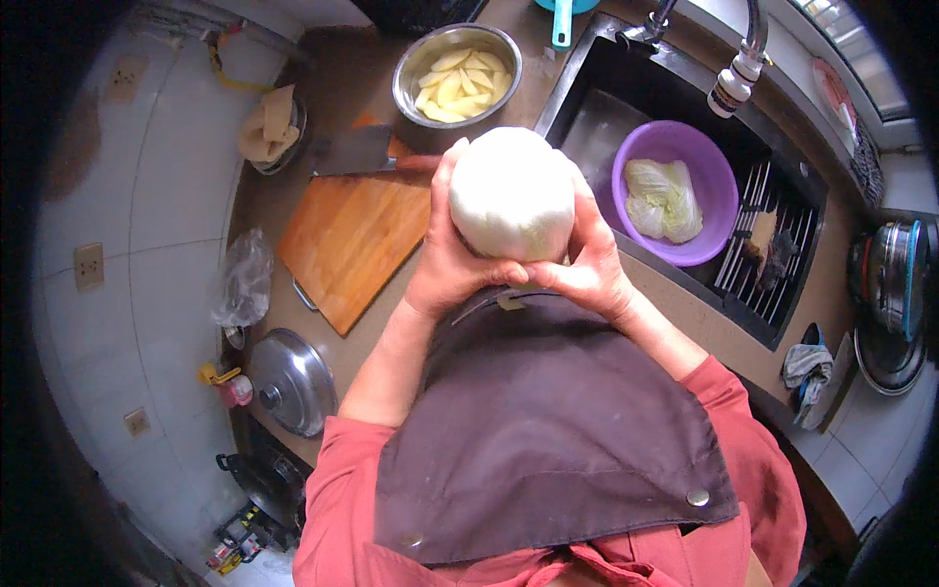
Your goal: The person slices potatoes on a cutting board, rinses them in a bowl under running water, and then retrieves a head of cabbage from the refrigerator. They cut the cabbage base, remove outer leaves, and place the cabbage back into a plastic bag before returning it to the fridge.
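A large, round, whitish head of cabbage is raised close to the camera, in front of my aproned chest. My left hand grips it from the left and my right hand from the right, thumbs meeting at its lower edge. Behind the hands, a wooden cutting board lies on the counter. Along the board's far edge rests a cleaver, its handle partly hidden by my left hand. A steel bowl of peeled, cut pale wedges stands beyond. Leaves of napa cabbage lie in a purple basin in the sink.
The black sink has a faucet and a metal rack holding a scrubber. At the left are a steel lid, a plastic bag and a small bowl with tan pieces. A cloth hangs at the right.
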`<control>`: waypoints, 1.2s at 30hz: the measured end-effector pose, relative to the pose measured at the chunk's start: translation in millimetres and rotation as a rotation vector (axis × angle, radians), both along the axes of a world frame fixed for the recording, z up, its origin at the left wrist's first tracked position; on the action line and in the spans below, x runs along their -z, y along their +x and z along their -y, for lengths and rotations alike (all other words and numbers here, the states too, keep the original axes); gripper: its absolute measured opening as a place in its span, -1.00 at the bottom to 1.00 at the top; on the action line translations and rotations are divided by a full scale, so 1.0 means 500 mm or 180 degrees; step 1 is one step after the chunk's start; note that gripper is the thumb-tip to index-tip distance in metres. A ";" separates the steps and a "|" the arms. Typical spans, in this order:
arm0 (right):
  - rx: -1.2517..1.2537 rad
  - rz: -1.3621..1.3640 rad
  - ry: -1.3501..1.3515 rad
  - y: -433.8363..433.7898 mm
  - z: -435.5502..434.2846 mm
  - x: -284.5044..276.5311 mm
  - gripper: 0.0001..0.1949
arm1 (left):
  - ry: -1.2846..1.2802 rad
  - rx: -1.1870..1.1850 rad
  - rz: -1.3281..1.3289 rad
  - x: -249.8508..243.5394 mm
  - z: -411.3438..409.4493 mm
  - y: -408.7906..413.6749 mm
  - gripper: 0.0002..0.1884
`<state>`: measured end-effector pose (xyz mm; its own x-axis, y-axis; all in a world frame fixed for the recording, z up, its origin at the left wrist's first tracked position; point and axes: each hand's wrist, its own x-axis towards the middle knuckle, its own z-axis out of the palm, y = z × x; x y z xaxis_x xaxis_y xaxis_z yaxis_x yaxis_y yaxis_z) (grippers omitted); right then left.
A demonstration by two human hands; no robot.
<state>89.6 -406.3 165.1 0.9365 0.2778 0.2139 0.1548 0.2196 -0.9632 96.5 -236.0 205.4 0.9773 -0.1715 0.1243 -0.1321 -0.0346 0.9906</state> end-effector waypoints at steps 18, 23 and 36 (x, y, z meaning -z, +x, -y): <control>0.0427 -0.0541 -0.0696 0.013 0.037 -0.060 -0.39 | -0.0061 0.0336 -0.0459 0.035 -0.004 0.027 0.16; 0.0551 -0.0133 -0.0963 0.006 0.023 -0.083 -0.37 | 0.0311 0.0329 -0.0297 0.026 -0.013 0.028 0.13; 0.0453 -0.0203 -0.0645 0.046 0.041 -0.057 -0.40 | -0.0133 -0.0119 -0.0331 0.039 -0.004 0.032 0.07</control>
